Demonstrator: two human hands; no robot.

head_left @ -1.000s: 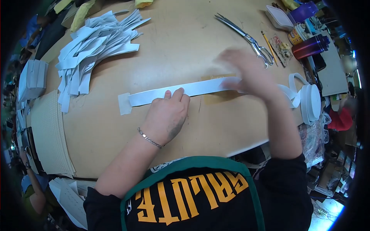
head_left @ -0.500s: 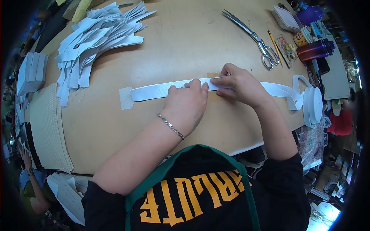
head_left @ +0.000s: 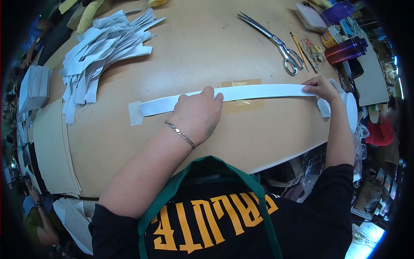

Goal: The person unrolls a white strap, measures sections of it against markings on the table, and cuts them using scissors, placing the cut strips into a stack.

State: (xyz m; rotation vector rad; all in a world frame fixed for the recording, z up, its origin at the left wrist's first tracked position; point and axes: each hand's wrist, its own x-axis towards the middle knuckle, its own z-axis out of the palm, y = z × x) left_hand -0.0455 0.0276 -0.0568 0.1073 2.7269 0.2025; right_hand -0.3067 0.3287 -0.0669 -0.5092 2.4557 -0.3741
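Observation:
A long white band [head_left: 263,91] lies across the table, its left end beside a pale tape patch [head_left: 136,113]. Brown tape [head_left: 245,106] shows above and below the band's middle. My left hand [head_left: 199,112] presses on the band left of that tape, its fingers bent and close together. Near the right edge, my right hand [head_left: 322,88] pinches the band between thumb and fingers. Just beyond it stands the white roll [head_left: 350,111], partly hidden by my right hand and forearm.
Metal scissors [head_left: 276,42] and a pencil [head_left: 299,50] lie at the upper right, near a dark red bottle [head_left: 346,51] and a lidded container [head_left: 310,18]. A heap of white strips [head_left: 101,54] is at the upper left. Another person's arm [head_left: 41,218] shows at lower left.
My right hand has moved right along the band, from the brown tape to near the roll. My left hand stays on the band, slightly further left in view.

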